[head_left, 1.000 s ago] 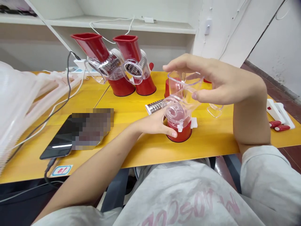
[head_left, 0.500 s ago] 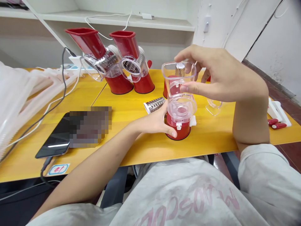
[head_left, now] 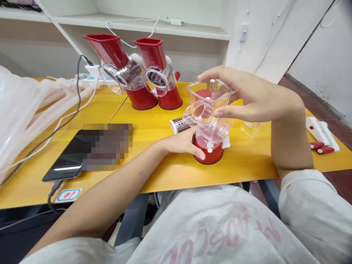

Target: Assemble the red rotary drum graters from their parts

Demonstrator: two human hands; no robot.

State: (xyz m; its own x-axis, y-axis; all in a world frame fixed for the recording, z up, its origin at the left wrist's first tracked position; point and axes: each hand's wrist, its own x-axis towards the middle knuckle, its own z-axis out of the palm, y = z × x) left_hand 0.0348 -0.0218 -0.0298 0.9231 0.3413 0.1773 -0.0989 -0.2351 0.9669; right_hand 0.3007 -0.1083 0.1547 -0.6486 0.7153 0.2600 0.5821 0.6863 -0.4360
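Observation:
My left hand (head_left: 183,142) is wrapped round a red round base (head_left: 210,153) that stands on the yellow table (head_left: 154,128) near its front edge. My right hand (head_left: 247,96) grips a clear plastic grater housing (head_left: 207,110) from above, thumb and fingers pinching its square hopper. The housing sits tilted on top of the red base. A metal grating drum (head_left: 180,124) lies on the table just behind my left hand.
Two assembled red graters (head_left: 143,73) stand at the back of the table. A dark phone (head_left: 68,156) with a cable lies at front left, clear plastic bags (head_left: 24,106) at far left. A clear part (head_left: 250,128) and red-and-white pieces (head_left: 321,137) lie on the right.
My right hand has turned and tilted the clear housing on the red base, so its round opening now faces left. My left hand has stayed on the base.

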